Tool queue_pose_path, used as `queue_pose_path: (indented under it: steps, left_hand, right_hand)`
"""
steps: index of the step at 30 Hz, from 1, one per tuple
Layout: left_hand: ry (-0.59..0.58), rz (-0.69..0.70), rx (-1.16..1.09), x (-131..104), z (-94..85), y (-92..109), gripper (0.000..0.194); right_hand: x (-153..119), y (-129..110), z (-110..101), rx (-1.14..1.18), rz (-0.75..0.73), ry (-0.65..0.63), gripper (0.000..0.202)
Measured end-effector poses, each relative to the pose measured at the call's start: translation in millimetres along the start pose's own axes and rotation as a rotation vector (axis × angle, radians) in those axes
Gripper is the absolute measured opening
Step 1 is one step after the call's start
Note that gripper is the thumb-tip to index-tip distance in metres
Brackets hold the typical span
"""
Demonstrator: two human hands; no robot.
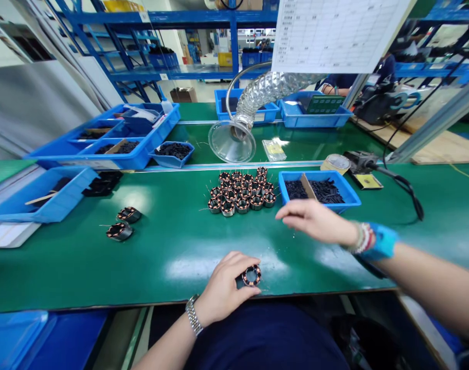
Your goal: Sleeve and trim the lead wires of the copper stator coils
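My left hand (pixel 230 280) grips a ring-shaped motor stator (pixel 251 276) with copper windings at the front edge of the green bench, thumb and fingers around its sides and its opening facing me. My right hand (pixel 315 220), slightly blurred, hovers just in front of a blue divided bin (pixel 348 198). Its fingers point left, loosely bent, and nothing shows between them. In that bin lie small black strips (pixel 326 191). A cluster of similar stators (pixel 242 192) stands upright left of the bin. Two more stators (pixel 120 231) rest apart on the left.
A clear funnel hood (pixel 232 144) on a foil duct (pixel 263 92) hangs behind the cluster. Blue trays (pixel 138 154) with black parts line the left. A tape roll (pixel 336 163) and a cabled tool (pixel 361 162) lie at right. A printed sheet (pixel 330 36) hangs above.
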State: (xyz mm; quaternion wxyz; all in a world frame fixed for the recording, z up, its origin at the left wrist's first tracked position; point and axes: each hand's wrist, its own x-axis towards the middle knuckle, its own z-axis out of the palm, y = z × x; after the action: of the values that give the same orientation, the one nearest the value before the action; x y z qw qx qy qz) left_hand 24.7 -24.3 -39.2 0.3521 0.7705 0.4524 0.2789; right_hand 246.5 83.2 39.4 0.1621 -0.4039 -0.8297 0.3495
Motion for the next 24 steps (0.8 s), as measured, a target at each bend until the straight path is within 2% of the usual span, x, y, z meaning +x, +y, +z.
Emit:
queue_pose_path:
  steps: [2,4,6,8,15,24]
  left_hand:
    - [-0.001,-0.003,0.001,0,0.0,1,0.043]
    - [-0.007,-0.004,0.003,0,-0.3,1,0.043]
    - [-0.016,-0.003,0.004,0,-0.8,2,0.043]
    - [-0.025,-0.002,0.004,0,-1.4,3,0.043]
    - [-0.027,0.005,0.005,1,-0.7,2,0.042]
    - [-0.024,0.007,0.007,1,-0.8,1,0.042]
  right_hand:
    - [-17,0,38,0.375,0.168,-0.023,0.017]
    - [-28,4,72,0.663,0.253,0.053,0.018]
    - [-33,7,96,0.877,0.287,0.150,0.019]
    - [-33,8,108,1.026,0.307,0.215,0.019]
    - [-26,3,108,1.205,0.340,0.169,0.018]
    - [-26,4,110,1.184,0.323,0.164,0.017]
